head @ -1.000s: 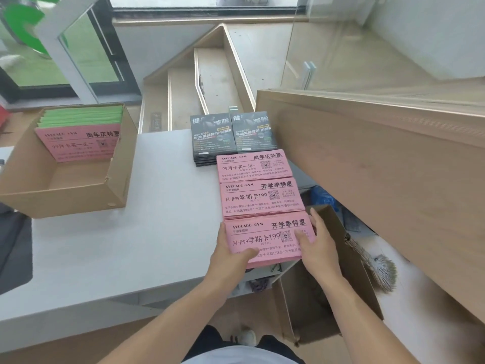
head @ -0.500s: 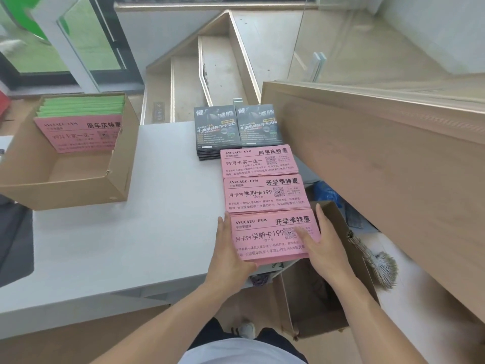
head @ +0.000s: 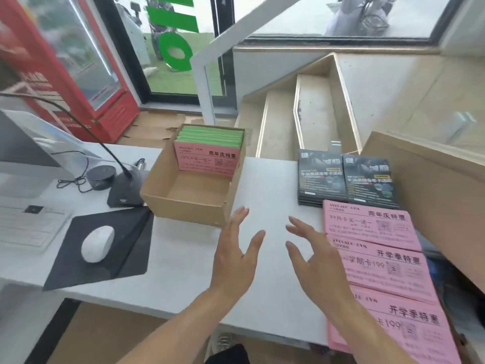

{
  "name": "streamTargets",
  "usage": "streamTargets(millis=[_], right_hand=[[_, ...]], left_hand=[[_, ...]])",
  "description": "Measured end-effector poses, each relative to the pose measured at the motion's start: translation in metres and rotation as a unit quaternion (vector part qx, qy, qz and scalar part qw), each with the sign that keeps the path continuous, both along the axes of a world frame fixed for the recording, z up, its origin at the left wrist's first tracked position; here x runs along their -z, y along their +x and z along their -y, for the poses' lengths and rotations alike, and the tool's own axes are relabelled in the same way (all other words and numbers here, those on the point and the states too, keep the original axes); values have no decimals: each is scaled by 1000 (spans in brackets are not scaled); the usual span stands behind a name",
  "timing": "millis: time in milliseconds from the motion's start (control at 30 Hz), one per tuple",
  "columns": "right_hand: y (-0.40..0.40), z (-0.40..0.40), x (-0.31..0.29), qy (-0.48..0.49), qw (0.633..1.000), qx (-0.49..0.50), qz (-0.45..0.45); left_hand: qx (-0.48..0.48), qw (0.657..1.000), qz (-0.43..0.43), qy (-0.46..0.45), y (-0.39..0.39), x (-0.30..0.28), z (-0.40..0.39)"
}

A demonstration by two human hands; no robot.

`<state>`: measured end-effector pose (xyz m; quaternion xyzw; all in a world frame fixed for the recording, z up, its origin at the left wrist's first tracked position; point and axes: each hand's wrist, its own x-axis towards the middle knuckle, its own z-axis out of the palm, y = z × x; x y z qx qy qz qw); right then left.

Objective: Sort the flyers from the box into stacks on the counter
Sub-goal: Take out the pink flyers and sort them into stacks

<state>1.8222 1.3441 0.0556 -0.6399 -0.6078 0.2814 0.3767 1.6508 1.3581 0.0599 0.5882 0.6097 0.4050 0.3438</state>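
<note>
An open cardboard box (head: 183, 203) sits on the white counter (head: 183, 279); at its far end a pink flyer (head: 207, 161) lies in front of green flyers (head: 210, 136). On the right of the counter lie three pink stacks: far (head: 367, 219), middle (head: 385, 266) and near (head: 404, 324). Behind them are two black flyer stacks (head: 321, 177) (head: 370, 179). My left hand (head: 236, 256) and my right hand (head: 312, 258) hover empty over the counter between box and stacks, fingers spread.
A white mouse (head: 97, 243) on a black pad (head: 99, 248), a keyboard (head: 29, 227) and a desk microphone base (head: 126, 190) occupy the left. A wooden ledge (head: 433, 195) rises at right. Stairs (head: 301, 119) descend beyond the counter.
Both hands let go of the near pink stack and moved left over the bare counter. The view swung left and up, bringing the box toward the middle.
</note>
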Motion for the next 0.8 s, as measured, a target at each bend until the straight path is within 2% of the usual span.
streamTargets(millis=[133, 267, 333, 400, 467, 600, 800], right_hand=[[-63, -71, -4, 23, 998, -58, 17], [-122, -154, -14, -5, 991, -99, 85], [-146, -195, -14, -20, 982, -124, 141], [-161, -232, -9, -21, 960, -150, 234], [-167, -264, 0, -26, 934, -162, 319], [-172, -285, 11, -62, 907, -152, 387], [-169, -276, 21, -17, 900, -151, 408]], left_hand=[[-56, 995, -43, 68, -77, -1, -65], [-98, 983, -96, 123, -139, 1, -132], [-79, 977, -157, 123, -162, 5, -162], [-38, 969, -215, 114, -177, 11, -186], [4, 968, -234, 92, -182, 19, -200], [10, 971, -232, 52, -183, 30, -204], [17, 967, -246, 57, -182, 33, -206]])
